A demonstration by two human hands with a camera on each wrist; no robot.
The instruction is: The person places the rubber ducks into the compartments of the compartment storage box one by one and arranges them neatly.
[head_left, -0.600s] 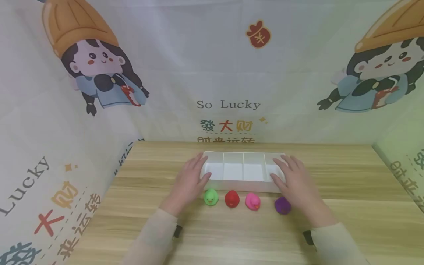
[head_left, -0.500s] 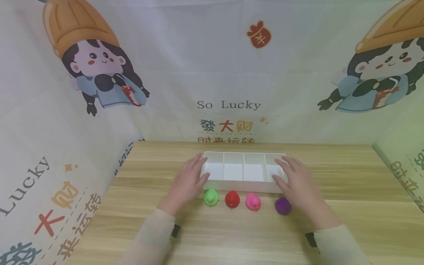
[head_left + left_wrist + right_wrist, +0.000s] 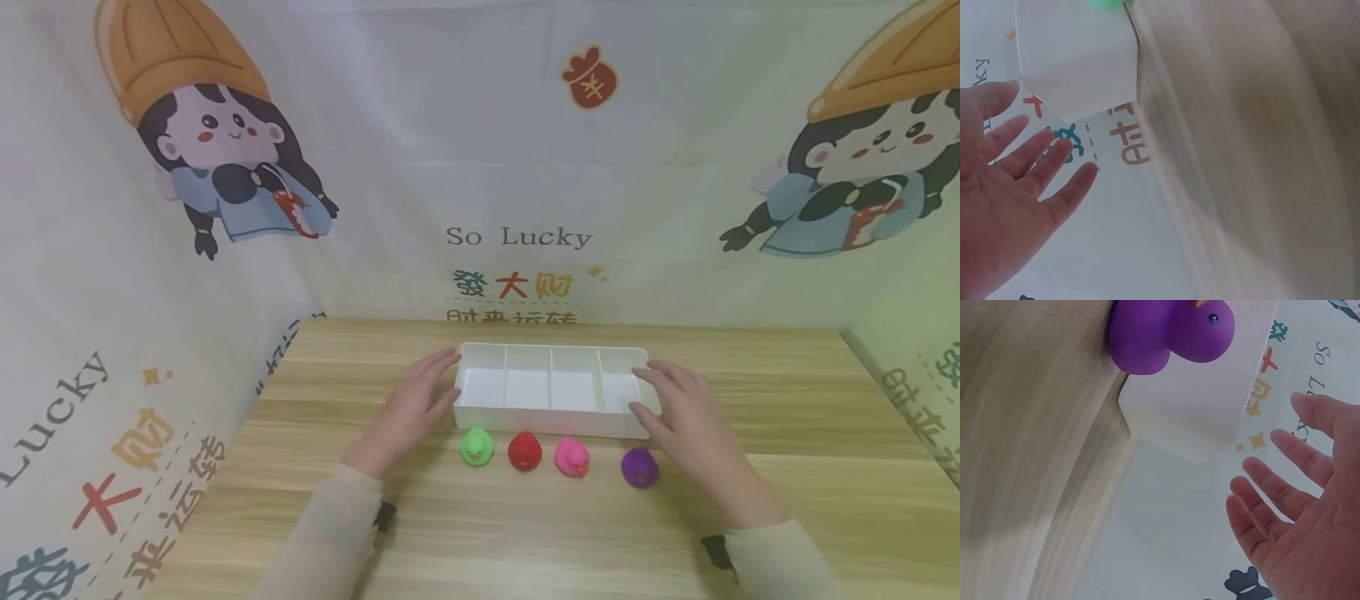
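A white tray with several compartments in a row stands on the wooden table. My left hand is at its left end, fingers spread and relaxed, fingertips right at the side wall. At the right end my right hand has its fingers spread, the tips overlapping the tray's corner in the head view. Neither hand holds anything. In front of the tray sit a green rubber duck, a red duck, a pink duck and a purple duck. In the right wrist view the purple duck shows large.
Behind the wooden table hangs a printed white cloth, which continues along the left and right sides. The table's back edge runs a little behind the tray.
Both hands have drawn outward from the tray's ends, the left one to the left and the right one to the right. The tray and ducks have stayed in place.
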